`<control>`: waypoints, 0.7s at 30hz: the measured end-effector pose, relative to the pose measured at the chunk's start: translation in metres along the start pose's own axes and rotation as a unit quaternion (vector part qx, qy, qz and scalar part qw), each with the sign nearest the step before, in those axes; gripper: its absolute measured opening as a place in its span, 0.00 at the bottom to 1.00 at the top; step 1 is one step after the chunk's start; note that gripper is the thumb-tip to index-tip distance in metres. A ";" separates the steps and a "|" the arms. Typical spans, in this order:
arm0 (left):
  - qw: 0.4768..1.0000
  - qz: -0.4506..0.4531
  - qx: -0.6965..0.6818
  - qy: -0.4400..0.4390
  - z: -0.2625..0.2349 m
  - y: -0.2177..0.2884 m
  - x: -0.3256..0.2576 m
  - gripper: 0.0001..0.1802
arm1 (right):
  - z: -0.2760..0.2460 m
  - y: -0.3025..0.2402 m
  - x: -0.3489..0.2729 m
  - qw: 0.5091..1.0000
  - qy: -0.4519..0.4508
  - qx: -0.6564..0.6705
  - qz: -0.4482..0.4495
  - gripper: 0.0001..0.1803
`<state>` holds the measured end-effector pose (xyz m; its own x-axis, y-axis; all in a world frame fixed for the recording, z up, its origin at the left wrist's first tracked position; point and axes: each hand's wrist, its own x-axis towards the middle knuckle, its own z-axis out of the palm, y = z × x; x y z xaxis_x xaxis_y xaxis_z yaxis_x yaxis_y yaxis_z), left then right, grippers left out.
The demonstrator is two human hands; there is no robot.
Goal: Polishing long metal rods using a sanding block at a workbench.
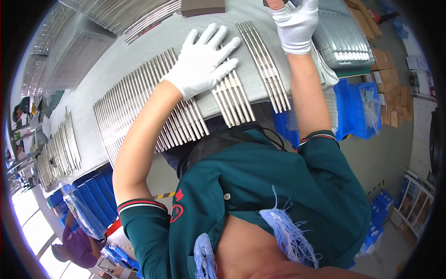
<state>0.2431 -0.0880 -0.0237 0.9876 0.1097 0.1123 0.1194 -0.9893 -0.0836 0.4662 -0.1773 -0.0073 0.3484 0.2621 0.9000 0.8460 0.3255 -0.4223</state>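
My left hand [202, 60], in a white glove, lies with fingers spread over slim silvery metal rods. Under and beside it is a wide row of these rods [134, 100], side by side on a pale cloth-covered table [260, 88]. Just right of its palm lies a smaller group of rods [234, 100]. Farther right, a narrow set of rods [265, 65] sits apart, between my two hands. My right hand [297, 25], also gloved, reaches to the far edge of the view. Its bare thumb tip presses against something dark, mostly cut off by the frame; its other fingertips are out of view.
A dark grey block [203, 7] lies at the table's far side. Stacked clear plastic trays [344, 42] stand right, more [69, 46] at far left. Blue bins [364, 109] and cardboard boxes [392, 88] are beyond the right edge. Another person [76, 246] is at lower left.
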 end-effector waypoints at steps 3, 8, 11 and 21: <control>1.000 -0.022 0.015 0.013 -0.004 -0.005 -0.019 0.36 | 0.005 -0.003 0.003 0.999 0.020 0.002 -0.027 0.50; 0.992 0.022 -0.058 0.113 0.001 0.034 0.019 0.31 | 0.006 -0.004 0.002 0.996 0.015 -0.062 -0.062 0.51; 0.985 0.035 -0.086 0.146 0.014 0.051 0.050 0.30 | 0.006 -0.004 0.003 0.998 0.008 -0.045 -0.047 0.50; 0.995 -0.008 -0.052 0.089 0.015 0.031 0.012 0.33 | 0.009 0.005 0.001 0.996 0.010 -0.063 -0.064 0.51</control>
<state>0.2598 -0.1162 -0.0395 0.9508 0.1158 0.2875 0.1146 -0.9932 0.0208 0.4675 -0.1669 -0.0093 0.2411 0.2068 0.9482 0.9273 0.2391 -0.2879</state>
